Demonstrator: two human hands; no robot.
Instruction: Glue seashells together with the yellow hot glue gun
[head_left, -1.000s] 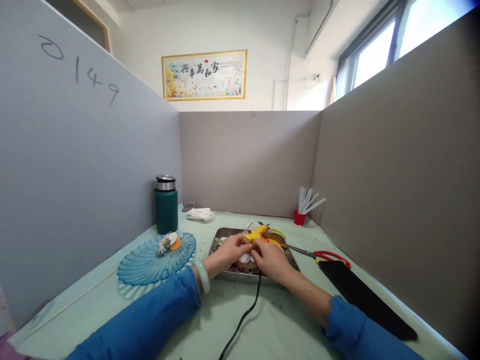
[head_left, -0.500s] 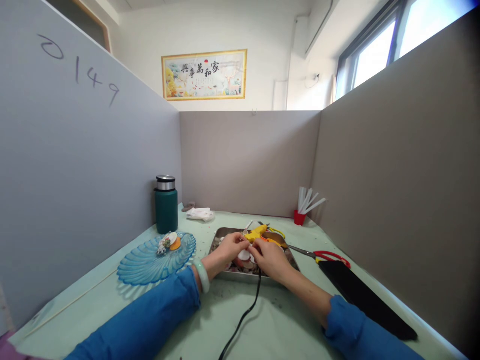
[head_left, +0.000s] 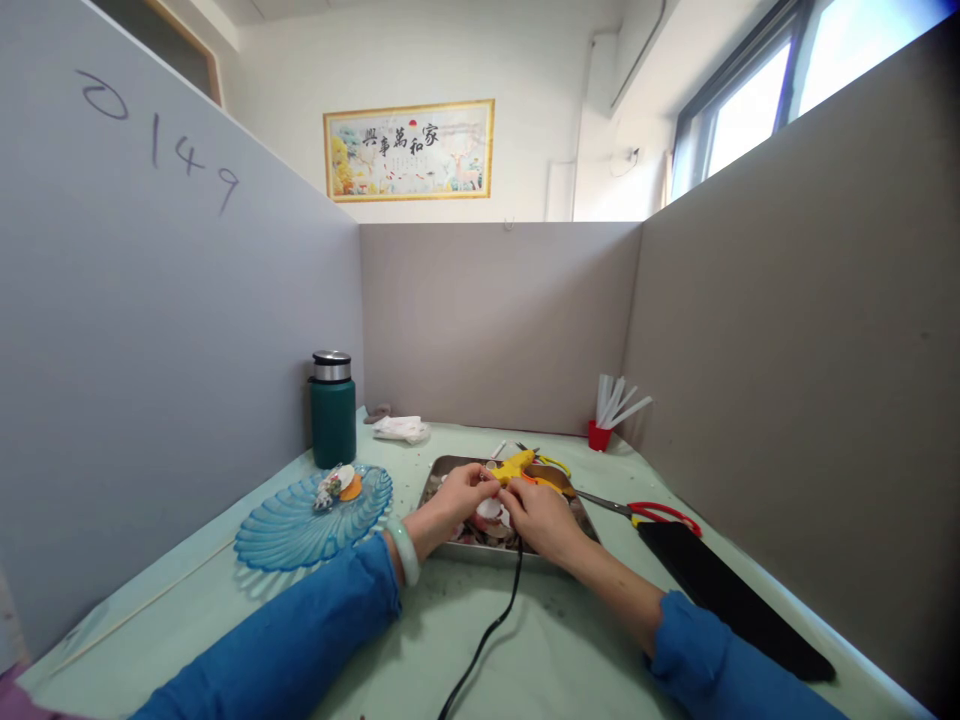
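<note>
Above a metal tray [head_left: 465,549] my left hand [head_left: 457,500] and my right hand [head_left: 541,512] meet almost fingertip to fingertip. Both are closed in a pinch; whatever sits between the fingers is too small to name. Shells and bits [head_left: 491,512] lie in the tray beneath them. A yellow glue gun [head_left: 517,466] rests on the tray just beyond my fingers, and a black cord [head_left: 491,628] runs from the tray toward me. To the left, a blue scalloped glass plate [head_left: 289,535] carries a small cluster of shells [head_left: 341,485], white, orange and greyish.
Behind the plate stands a green bottle [head_left: 333,420]. A white plastic packet [head_left: 403,429] lies at the back, and a red cup [head_left: 599,435] holds white sticks. Red-handled scissors [head_left: 664,515] and a black flat object [head_left: 731,595] lie right. Grey partitions [head_left: 495,320] surround the table.
Almost nothing differs. My fingers shift very slightly over the tray, while the tray, plate and glue gun stay where they were.
</note>
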